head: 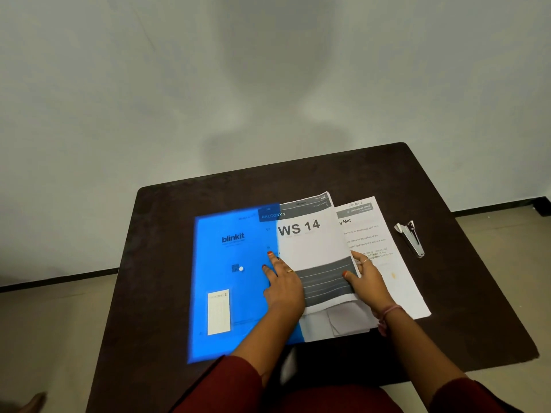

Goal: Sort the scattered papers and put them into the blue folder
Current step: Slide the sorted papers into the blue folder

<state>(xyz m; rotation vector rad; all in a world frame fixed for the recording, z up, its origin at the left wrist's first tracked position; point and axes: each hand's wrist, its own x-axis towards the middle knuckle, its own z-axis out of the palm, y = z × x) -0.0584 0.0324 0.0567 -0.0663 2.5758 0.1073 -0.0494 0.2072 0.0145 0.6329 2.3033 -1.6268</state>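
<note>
A translucent blue folder with "blinkit" printed on it lies flat on the dark table. A stack of papers, its top sheet reading "WS 14", sticks out of the folder's right side, with its left part under the blue cover. My left hand lies on the folder's right edge with fingers straight, pressing it down. My right hand pinches the right edge of the stack, thumb on top. Another printed sheet lies under and to the right of the stack.
A metal stapler lies to the right of the papers. The dark table stands against a pale wall, with tiled floor on both sides. A white label sits on the folder's lower left.
</note>
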